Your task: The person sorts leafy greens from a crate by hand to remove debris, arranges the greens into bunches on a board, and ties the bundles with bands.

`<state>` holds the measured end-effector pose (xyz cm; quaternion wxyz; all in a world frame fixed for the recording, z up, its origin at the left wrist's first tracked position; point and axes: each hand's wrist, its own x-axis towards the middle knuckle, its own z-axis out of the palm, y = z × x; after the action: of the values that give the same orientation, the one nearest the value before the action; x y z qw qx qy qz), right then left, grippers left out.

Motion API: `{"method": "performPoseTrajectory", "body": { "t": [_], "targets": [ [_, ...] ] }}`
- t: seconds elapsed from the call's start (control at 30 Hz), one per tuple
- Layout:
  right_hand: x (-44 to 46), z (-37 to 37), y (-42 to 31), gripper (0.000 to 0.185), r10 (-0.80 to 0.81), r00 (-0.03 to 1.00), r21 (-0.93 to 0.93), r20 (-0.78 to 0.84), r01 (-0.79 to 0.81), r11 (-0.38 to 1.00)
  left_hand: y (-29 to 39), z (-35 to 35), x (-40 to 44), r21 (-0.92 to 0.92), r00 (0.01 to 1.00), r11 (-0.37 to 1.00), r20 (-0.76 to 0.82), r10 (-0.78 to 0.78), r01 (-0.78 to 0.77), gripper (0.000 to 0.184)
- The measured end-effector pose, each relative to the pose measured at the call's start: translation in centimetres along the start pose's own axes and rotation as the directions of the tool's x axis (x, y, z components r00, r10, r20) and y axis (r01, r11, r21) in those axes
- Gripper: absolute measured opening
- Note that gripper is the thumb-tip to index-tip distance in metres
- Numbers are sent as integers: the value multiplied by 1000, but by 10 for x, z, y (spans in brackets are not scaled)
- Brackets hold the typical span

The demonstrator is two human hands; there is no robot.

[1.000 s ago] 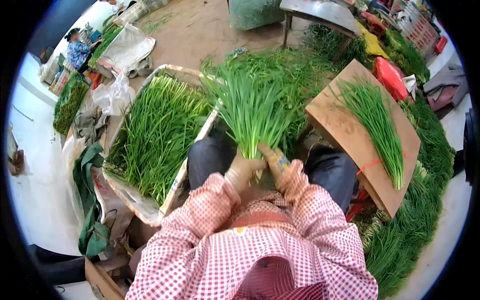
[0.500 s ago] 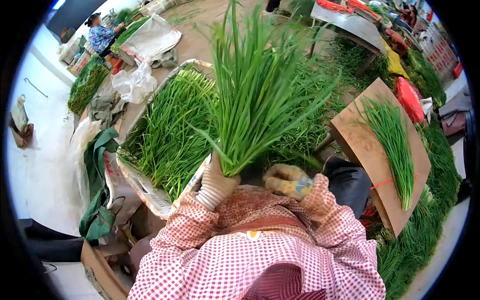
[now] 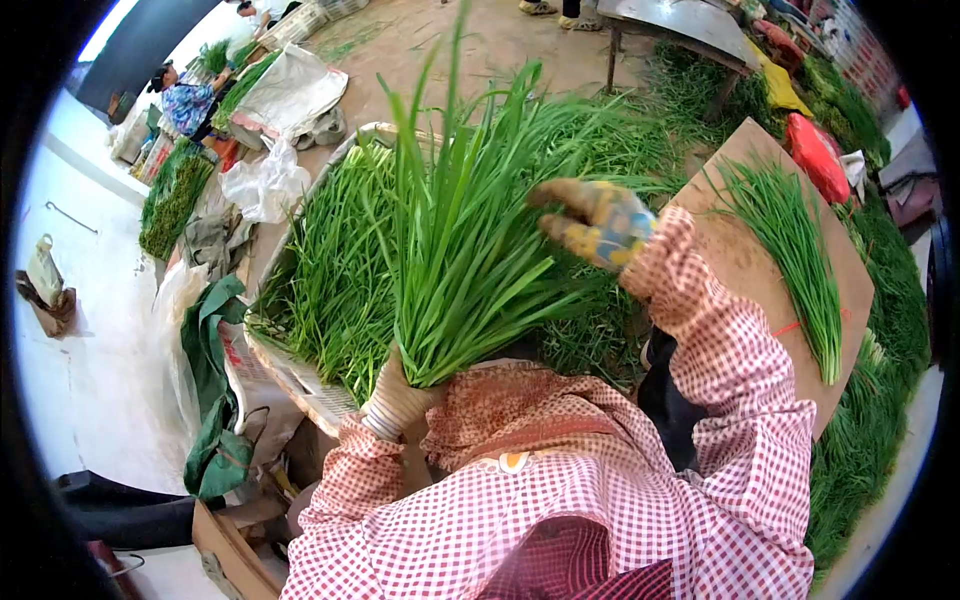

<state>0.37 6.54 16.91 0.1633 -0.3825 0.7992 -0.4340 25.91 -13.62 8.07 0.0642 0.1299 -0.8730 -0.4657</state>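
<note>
My left hand (image 3: 398,398), in a striped pale glove, grips the lower ends of a large bunch of long green leafy stalks (image 3: 465,260). The leaves fan upward and spread to the right. My right hand (image 3: 595,218), in a stained glove with yellow and blue patches, is raised at the right side of the bunch, beside the leaf tips. Its fingers are apart, with nothing visible between them. A smaller bundle of stalks (image 3: 790,255) lies on a brown board (image 3: 730,250) at the right, with a red tie near its lower end.
A white crate (image 3: 300,385) full of stalks stands at the left. Loose greens (image 3: 640,140) cover the floor ahead, below a metal table (image 3: 680,30). More greens (image 3: 870,450) are heaped at the far right. A person (image 3: 187,103) sits at the upper left.
My right hand has left the stalk bases and moved up and right. My left hand keeps hold of the bunch, which has shifted left and down since the middle frame.
</note>
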Motion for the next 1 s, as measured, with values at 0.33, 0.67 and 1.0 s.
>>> {"method": "performPoseTrajectory", "body": {
  "t": [0.33,0.67,1.0],
  "targets": [
    [31,33,13,61,-70,812,-337,580,318,886,-31,2,4,-14,983,993,147,-113,116,65],
    [54,37,28,18,447,891,-646,78,-297,704,-23,2,4,-198,967,949,112,-227,246,77],
    [-33,-87,197,37,196,732,222,-653,-63,973,-7,-33,77,-914,947,357,80,-310,194,54]
  ]
}}
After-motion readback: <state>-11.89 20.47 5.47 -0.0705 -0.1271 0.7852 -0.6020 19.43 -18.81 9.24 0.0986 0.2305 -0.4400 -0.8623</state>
